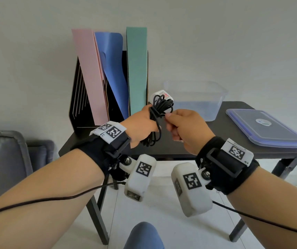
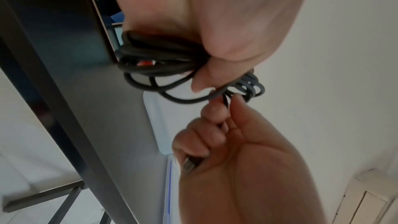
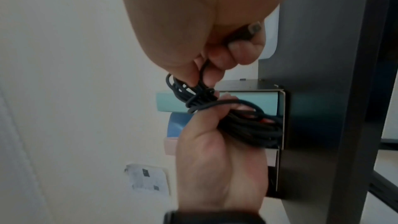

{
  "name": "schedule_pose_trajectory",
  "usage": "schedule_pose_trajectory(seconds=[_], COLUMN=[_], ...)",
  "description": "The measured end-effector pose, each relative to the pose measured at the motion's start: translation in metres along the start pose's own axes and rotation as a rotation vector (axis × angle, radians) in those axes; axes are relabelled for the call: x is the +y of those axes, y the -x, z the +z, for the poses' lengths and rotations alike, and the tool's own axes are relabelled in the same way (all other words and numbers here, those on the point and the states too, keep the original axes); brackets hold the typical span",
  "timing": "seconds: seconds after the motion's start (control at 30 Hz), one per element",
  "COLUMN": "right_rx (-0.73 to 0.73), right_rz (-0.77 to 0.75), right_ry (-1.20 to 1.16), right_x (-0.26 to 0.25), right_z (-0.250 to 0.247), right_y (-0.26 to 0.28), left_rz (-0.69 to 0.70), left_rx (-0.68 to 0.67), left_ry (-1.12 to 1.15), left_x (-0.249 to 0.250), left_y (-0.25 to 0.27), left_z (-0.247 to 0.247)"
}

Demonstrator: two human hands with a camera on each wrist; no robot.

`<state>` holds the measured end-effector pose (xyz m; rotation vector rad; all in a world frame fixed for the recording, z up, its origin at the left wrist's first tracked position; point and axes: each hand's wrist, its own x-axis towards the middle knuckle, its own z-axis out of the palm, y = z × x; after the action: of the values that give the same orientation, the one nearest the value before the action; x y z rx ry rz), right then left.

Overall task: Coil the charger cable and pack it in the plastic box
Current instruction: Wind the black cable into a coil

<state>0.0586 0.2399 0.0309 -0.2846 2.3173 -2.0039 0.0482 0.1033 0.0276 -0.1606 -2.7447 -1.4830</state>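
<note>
The left hand clamps its grip round the coiled charger cable, held above the worktop. The right hand pinches the cable's free end, apparently cinching the bundle. Next comes tucking it, then lowering all into the open plastic box.

Black cable bundled in loops, cinched by a wrap, white plug on top, held above table. Clear box open, upright, behind.
</note>
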Motion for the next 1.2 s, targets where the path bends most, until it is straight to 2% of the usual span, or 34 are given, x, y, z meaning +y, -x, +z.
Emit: schedule_pose_trajectory(seconds=[0.1,0.3,0.47,0.63,0.8,0.93,1.07,1.2], right_rx=[-0.076,-0.133,-0.225,-0.204,-0.117,-0.117,-0.147,-0.123], right_rz=[0.053,0.116,0.164,0.171,0.119,0.083,0.007,-0.098], right_ry=[-0.012,0.092,-0.018,-0.112,-0.227,-0.218,-0.078,0.197], right_x=[-0.003,-0.001,0.007,0.017,0.027,0.030,0.032,0.025], right_z=[0.004,-0.008,-0.017,-0.015,-0.004,-0.003,-0.004,-0.009], right_y=[0.002,-0.004,-0.011,-0.012,-0.011,-0.012,-0.010,-0.005], left_rz=[0.025,-0.051,-0.094,-0.139,-0.184,-0.204,-0.238,-0.233], left_rx=[0.096,0.227,0.280,0.317,0.314,0.300,0.255,0.159], left_ry=[0.054,0.066,0.046,0.092,0.199,0.257,0.340,0.369], left_x=[0.000,-0.010,-0.007,-0.005,0.002,0.004,0.008,0.005], left_y=[-0.003,-0.008,-0.009,-0.008,-0.004,-0.004,0.000,0.004], left_z=[0.004,0.015,0.020,0.024,0.029,0.030,0.030,0.027])
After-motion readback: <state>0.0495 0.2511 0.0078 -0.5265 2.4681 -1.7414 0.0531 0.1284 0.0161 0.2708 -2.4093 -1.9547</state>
